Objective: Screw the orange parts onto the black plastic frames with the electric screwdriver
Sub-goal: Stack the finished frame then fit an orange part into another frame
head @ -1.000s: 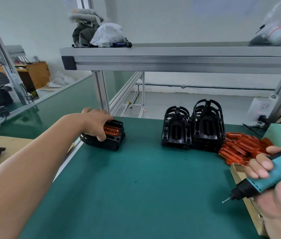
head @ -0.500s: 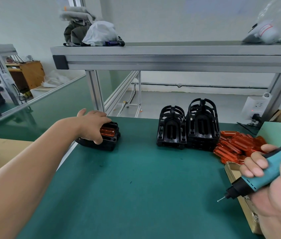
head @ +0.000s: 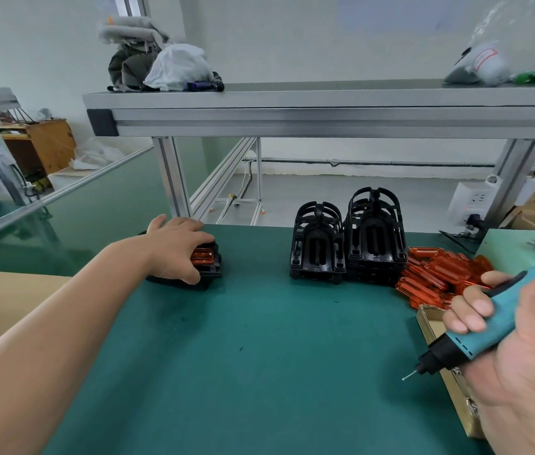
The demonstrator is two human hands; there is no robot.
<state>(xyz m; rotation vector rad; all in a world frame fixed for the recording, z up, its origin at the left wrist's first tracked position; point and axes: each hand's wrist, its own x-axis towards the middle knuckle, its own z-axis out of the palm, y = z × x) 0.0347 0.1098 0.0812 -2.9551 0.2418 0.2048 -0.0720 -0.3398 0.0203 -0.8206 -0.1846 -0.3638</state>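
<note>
Fingers of my left hand (head: 174, 247) curl down over a black frame (head: 212, 272) at the far left of the green mat (head: 259, 356). My thumb presses its near side, and an orange part (head: 203, 257) sits in the top of it. My right hand (head: 522, 362) is clenched round the teal electric screwdriver (head: 502, 320), held in the air over the mat's right side, its bit slanting down and to the left.

Between my hands, toward the back edge, two stacks of black frames (head: 344, 244) stand side by side, touching. Just to their right lies a loose pile of orange parts (head: 440, 274). A cardboard box (head: 431, 323) sits at the mat's right edge. An aluminium shelf (head: 325, 110) spans overhead with a heap of cloth (head: 161, 64) on it.

My left hand covers most of the frame it grips. My right hand and the screwdriver hide the box's contents, and the screwdriver's rear end runs out of view.
</note>
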